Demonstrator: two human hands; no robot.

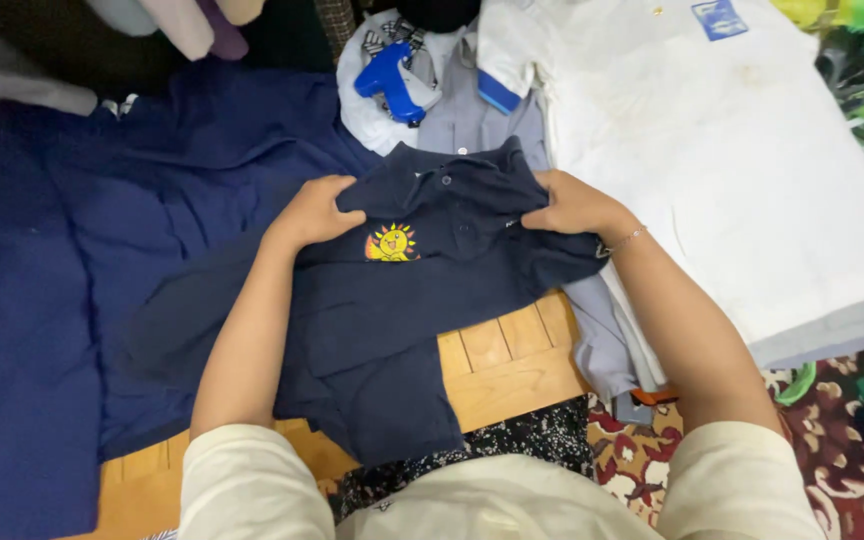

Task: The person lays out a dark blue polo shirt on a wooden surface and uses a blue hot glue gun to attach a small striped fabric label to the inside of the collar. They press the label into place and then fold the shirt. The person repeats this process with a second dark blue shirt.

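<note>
A small navy polo shirt with a yellow sun badge on the chest lies on a low wooden table. My left hand grips the shirt's left shoulder near the collar. My right hand, with a thin bracelet at the wrist, grips the right shoulder. Both hands pinch the fabric, and the collar sits between them with its buttons showing.
A large navy cloth covers the left side. A white shirt stack lies at the right, with a grey shirt and a blue plastic tagging gun behind. Patterned carpet shows at lower right.
</note>
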